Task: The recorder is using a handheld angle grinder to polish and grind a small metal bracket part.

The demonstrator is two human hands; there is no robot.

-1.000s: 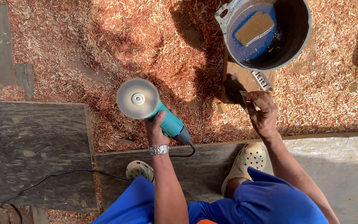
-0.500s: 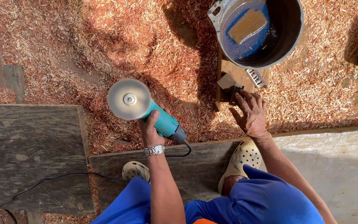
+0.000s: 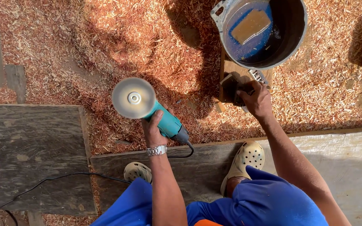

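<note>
Reddish wood shavings (image 3: 118, 46) covered the ground in the head view, with a weathered grey plank (image 3: 30, 155) lying at the lower left and a longer pale board (image 3: 348, 163) running across the lower right. The left hand (image 3: 153, 129) was closed around the body of a teal angle grinder with a round grey sanding disc (image 3: 141, 104), fingers wrapped fully about it, the disc raised above the shavings and facing the camera; its black cord (image 3: 63, 178) trailed over the grey plank. A silver wristwatch (image 3: 156, 150) sat on that wrist. The right hand (image 3: 256, 98) rested farther right, fingers curled down onto a small dark block (image 3: 231, 86) lying on a wooden board just below a round dark bucket holding blue liquid (image 3: 260, 33). Whether it actually gripped the block could not be told. Cream perforated clogs (image 3: 248, 157) stood on the pale board.
</note>
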